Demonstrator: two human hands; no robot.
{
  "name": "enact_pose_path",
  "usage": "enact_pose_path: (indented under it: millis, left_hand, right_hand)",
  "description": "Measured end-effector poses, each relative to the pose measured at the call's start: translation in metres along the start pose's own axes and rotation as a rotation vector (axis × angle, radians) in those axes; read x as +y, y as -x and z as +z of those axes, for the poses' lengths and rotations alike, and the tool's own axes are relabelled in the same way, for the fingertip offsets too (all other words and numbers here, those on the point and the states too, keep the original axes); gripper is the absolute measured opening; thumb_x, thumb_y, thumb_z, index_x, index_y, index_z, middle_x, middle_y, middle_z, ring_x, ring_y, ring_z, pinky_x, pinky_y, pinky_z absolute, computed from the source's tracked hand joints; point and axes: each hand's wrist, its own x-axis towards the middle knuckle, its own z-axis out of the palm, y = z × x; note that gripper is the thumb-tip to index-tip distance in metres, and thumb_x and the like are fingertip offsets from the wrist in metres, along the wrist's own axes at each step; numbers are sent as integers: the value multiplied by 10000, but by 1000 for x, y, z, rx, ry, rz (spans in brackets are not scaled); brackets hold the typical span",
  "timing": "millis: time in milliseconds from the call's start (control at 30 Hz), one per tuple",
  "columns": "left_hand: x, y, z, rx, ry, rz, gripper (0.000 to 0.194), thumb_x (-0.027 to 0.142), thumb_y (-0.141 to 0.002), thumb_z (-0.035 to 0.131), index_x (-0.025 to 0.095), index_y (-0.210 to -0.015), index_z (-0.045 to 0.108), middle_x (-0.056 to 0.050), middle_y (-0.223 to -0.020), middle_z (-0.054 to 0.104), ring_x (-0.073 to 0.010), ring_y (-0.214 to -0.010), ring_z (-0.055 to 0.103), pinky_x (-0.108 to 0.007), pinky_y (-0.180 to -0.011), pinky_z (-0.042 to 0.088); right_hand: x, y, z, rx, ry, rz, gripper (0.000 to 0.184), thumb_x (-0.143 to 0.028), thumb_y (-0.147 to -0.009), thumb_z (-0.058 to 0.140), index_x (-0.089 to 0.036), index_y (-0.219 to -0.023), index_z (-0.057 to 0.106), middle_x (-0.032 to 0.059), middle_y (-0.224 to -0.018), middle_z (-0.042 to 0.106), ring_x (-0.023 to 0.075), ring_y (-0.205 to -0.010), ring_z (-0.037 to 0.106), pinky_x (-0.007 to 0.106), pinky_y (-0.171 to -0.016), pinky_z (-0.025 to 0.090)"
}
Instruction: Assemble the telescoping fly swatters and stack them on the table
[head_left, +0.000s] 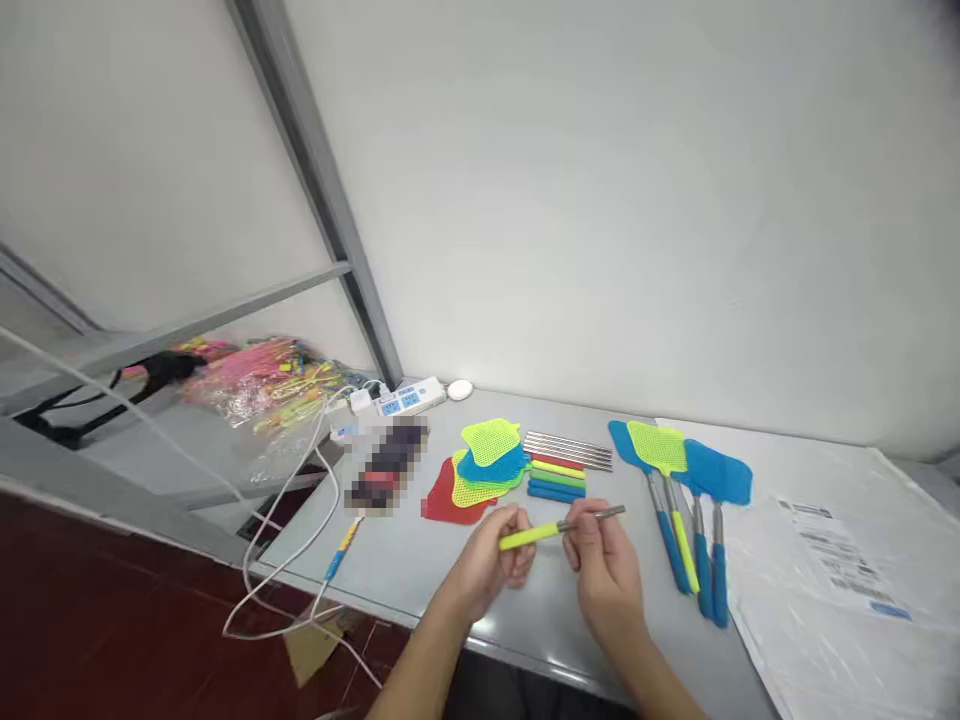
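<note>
My left hand [501, 556] is closed round the yellow grip [529, 537] of a fly-swatter handle. My right hand [601, 560] pinches the metal rod [600, 515] that sticks out of that grip to the right. The handle is held level just above the grey table [420, 570]. Behind my hands lies a pile of loose swatter heads [484, 465] in yellow, blue and red. Beside it are loose coloured grips [556, 478] and several bare metal rods [568, 449].
Several assembled fly swatters [686, 480] lie to the right, next to a white plastic bag with a label [832, 560]. At the left are a blurred dark object [388, 464], a power strip [409, 398], white cables [292, 530] and a bag of colourful parts [262, 385]. A wall stands close behind.
</note>
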Motion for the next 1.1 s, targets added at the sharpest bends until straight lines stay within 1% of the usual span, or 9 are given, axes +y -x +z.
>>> enact_pose_path:
  millis: [133,233,433,567,700,767,867,967,1100]
  left_hand:
    - [-1,1,0,-23,85,-54,486,651,-892,446,194,-730,448,48,-525,427,-60,-399,293,-154,-366,198]
    - [2,0,-2,3,134,-59,548,698,-865,460,187,-674,408,87,-468,298,-31,-383,115,-152,-360,70]
    - [14,4,5,85,90,72,543,667,-871,491,185,-641,391,100,-463,221,-33,-405,75,-164,-382,61]
    - [26,20,6,74,-164,203,511,631,-899,478,170,-679,470,99,-477,244,-37,-413,135,-184,-410,161]
    - [45,39,-4,21,-508,212,488,588,-932,457,149,-727,518,68,-509,352,-53,-453,302,-192,-451,244]
    - [54,44,-9,84,-503,236,450,584,-936,451,165,-781,507,76,-521,363,-54,-430,305,-195,-434,244]
    - [64,44,-16,187,-357,298,380,557,-948,440,188,-882,504,100,-527,344,-46,-371,249,-200,-407,243]
    - [70,41,-21,200,-210,366,305,495,-961,432,201,-940,507,103,-550,360,-36,-341,236,-199,-401,242]
    - [75,40,-29,111,-85,417,207,361,-966,371,206,-945,507,93,-571,380,-35,-326,237,-200,-398,240]
  right_hand:
    - [-5,-3,13,-54,150,-102,265,-383,-1000,378,-212,-869,531,-10,-696,526,137,-593,483,253,-561,383]
    - [-13,-4,21,-105,184,-155,269,-365,-1002,367,-214,-861,540,5,-716,568,150,-643,538,256,-590,415]
    - [-30,-11,27,-168,103,-117,275,-381,-1003,375,-218,-852,538,4,-728,572,143,-657,542,251,-594,420]
    - [-40,-28,34,-212,-12,0,274,-441,-991,410,-213,-895,526,-4,-776,548,118,-639,498,238,-569,393]
    - [-45,-47,59,-417,-73,166,330,-504,-971,418,-205,-898,537,-67,-597,440,98,-481,423,235,-496,368]
    - [-40,-60,73,-462,76,127,351,-513,-959,429,-199,-1040,565,-56,-627,484,117,-511,483,249,-533,422]
    - [-22,-87,89,-399,641,-62,523,-524,-935,455,-205,-1349,460,52,-1015,612,165,-846,612,273,-758,496]
    - [-1,-119,98,-382,837,-59,606,-532,-954,390,-136,-1412,415,167,-1310,531,265,-1232,486,382,-1030,371]
    - [22,-147,110,-438,1049,-11,891,-564,-849,562,-44,-1499,244,277,-1517,295,395,-1398,274,531,-1084,257]
